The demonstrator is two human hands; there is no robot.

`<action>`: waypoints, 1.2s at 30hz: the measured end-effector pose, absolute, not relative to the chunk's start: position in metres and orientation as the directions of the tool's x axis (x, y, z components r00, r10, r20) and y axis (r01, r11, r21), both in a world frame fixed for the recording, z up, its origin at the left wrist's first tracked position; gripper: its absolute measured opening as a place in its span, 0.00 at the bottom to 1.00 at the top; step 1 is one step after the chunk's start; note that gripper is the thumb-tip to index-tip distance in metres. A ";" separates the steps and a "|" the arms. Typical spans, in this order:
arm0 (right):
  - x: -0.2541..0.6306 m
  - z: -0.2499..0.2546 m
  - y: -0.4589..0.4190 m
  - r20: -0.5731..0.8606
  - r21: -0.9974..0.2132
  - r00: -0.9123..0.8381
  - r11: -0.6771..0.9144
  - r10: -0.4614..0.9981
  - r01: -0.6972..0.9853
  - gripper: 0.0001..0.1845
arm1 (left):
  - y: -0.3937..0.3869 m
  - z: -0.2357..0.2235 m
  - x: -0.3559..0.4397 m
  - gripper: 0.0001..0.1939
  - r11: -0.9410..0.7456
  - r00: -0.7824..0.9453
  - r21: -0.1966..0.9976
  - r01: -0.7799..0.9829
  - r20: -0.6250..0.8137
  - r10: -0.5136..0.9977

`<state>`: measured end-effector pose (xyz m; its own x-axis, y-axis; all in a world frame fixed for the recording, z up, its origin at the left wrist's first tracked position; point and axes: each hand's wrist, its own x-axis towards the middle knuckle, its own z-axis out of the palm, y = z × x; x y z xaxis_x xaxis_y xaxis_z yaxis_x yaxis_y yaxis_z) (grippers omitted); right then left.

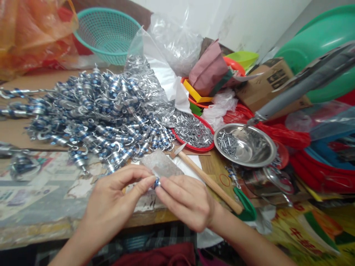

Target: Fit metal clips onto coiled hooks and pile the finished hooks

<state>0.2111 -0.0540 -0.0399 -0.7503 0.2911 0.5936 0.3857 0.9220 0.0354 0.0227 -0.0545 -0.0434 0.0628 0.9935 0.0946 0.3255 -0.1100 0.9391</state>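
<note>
Between my left hand [119,195] and my right hand [185,197] is a small blue and silver metal fitting [157,182], pinched by the fingertips of both. Fingers cover most of it, so its full shape is hidden. Just beyond my hands a flat metal plate [161,162] lies on the table. A hammer [208,179] with a wooden handle rests to the right of the plate, its head at the far end. Farther left spreads a big heap of blue and silver metal fittings [97,107] with hooks and rings.
A red tray [212,145] holds small metal pieces, and a steel bowl [263,144] beside it holds pins. A grey metal bar [305,81] slants in from the right. Behind stand a turquoise basket [108,29] and a cardboard box [266,88]. The table edge [55,232] runs below my hands.
</note>
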 end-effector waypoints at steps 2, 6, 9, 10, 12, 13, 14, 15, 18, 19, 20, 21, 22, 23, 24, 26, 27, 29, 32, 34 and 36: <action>0.212 -0.042 -0.054 0.614 -0.002 -0.726 0.921 0.309 0.390 0.13 | -0.054 -0.043 0.021 0.08 -0.090 0.094 0.944 0.316 0.063 0.994; 0.210 -0.051 -0.056 0.640 -0.221 -0.608 0.870 0.471 0.441 0.15 | -0.054 -0.045 0.019 0.09 0.007 0.128 0.965 0.263 -0.042 0.991; 0.205 -0.053 -0.061 0.585 -0.483 -0.478 0.755 0.655 0.443 0.15 | -0.056 -0.050 0.022 0.11 0.076 0.080 0.985 0.157 -0.089 0.993; 0.203 -0.052 -0.062 0.549 -0.570 -0.438 0.702 0.712 0.428 0.13 | -0.057 -0.053 0.023 0.15 0.094 0.080 0.990 0.103 -0.103 0.991; 0.204 -0.047 -0.061 0.445 -0.694 -0.419 0.600 0.792 0.398 0.09 | -0.059 -0.056 0.026 0.25 0.129 0.098 0.992 0.013 -0.130 0.987; 0.206 -0.045 -0.057 0.401 -0.718 -0.434 0.571 0.807 0.398 0.07 | -0.060 -0.058 0.027 0.28 0.148 0.107 0.989 -0.010 -0.146 0.983; 0.211 -0.042 -0.050 0.379 -0.713 -0.440 0.560 0.814 0.421 0.07 | -0.061 -0.058 0.027 0.29 0.168 0.111 0.986 -0.018 -0.166 0.980; 0.219 -0.041 -0.040 0.371 -0.675 -0.427 0.555 0.825 0.486 0.07 | -0.061 -0.059 0.028 0.29 0.189 0.108 0.982 -0.018 -0.186 0.977; 0.254 -0.044 0.002 0.351 -0.340 -0.227 0.350 0.909 0.873 0.13 | -0.060 -0.058 0.029 0.31 0.252 0.112 0.968 -0.006 -0.250 0.962; 0.267 -0.048 0.018 0.275 -0.155 -0.147 0.195 0.950 0.968 0.17 | -0.059 -0.058 0.029 0.31 0.269 0.121 0.963 -0.010 -0.265 0.956; 0.279 -0.052 0.032 0.235 -0.102 -0.112 0.139 0.966 0.985 0.18 | -0.058 -0.058 0.029 0.31 0.281 0.134 0.959 -0.019 -0.276 0.952; 0.290 -0.056 0.045 0.203 -0.060 -0.090 0.104 0.975 0.993 0.17 | -0.058 -0.058 0.029 0.30 0.291 0.150 0.956 -0.032 -0.283 0.947; 0.298 -0.060 0.055 0.172 -0.031 -0.073 0.080 0.982 0.996 0.17 | -0.057 -0.058 0.030 0.29 0.298 0.167 0.953 -0.046 -0.287 0.943; 0.303 -0.064 0.063 0.156 -0.025 -0.068 0.072 0.985 0.997 0.16 | -0.057 -0.058 0.030 0.28 0.304 0.180 0.951 -0.058 -0.290 0.940; 0.306 -0.067 0.068 0.146 -0.012 -0.060 0.063 0.987 0.998 0.15 | -0.056 -0.059 0.030 0.27 0.309 0.185 0.949 -0.065 -0.293 0.938; 0.309 -0.070 0.073 0.149 0.000 -0.046 0.047 0.988 0.999 0.16 | -0.054 -0.060 0.029 0.25 0.319 0.190 0.946 -0.065 -0.302 0.934; 0.308 -0.071 0.074 0.160 -0.002 -0.038 0.039 0.986 0.999 0.16 | -0.053 -0.061 0.029 0.24 0.324 0.193 0.944 -0.064 -0.307 0.932; 0.309 -0.070 0.074 0.187 -0.022 -0.014 0.019 0.982 1.000 0.18 | -0.051 -0.063 0.028 0.24 0.335 0.202 0.940 -0.073 -0.315 0.927; 0.310 -0.069 0.074 0.215 -0.082 0.012 0.006 0.977 0.997 0.17 | -0.048 -0.067 0.026 0.24 0.357 0.211 0.929 -0.100 -0.331 0.920; 0.311 -0.068 0.072 0.236 -0.141 0.011 0.023 0.972 0.990 0.15 | -0.048 -0.069 0.025 0.24 0.370 0.214 0.922 -0.110 -0.342 0.915; 0.309 -0.067 0.068 0.272 -0.212 0.014 0.045 0.962 0.976 0.14 | -0.048 -0.070 0.025 0.23 0.377 0.219 0.918 -0.122 -0.345 0.913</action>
